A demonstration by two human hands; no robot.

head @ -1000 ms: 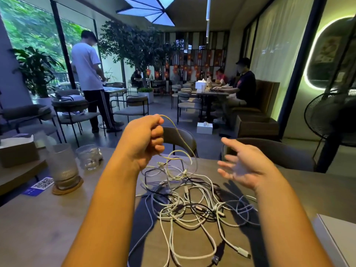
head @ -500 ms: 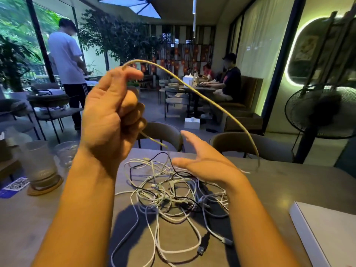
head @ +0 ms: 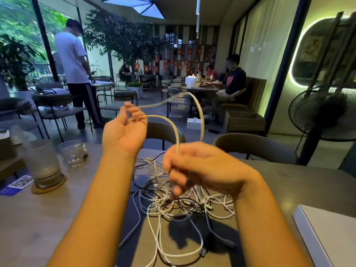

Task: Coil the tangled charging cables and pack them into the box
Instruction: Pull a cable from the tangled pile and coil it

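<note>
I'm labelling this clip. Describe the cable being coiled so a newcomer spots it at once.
Find the grey table with the cable tangle. Above it, the cream cable loops between the raised left hand and right hand. It alone is held aloft; the rest lie on the table.

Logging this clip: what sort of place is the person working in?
Probably a café: chairs set around several small tables, seated people at one further back, and a glass on a coaster near the cable pile.

Dim indoors, with daylight from windows point(head: 17, 22) at left and a glowing wall strip point(head: 293, 60) at right. Motion-blurred at the right hand point(head: 202, 166); bowed at the edges.
</note>
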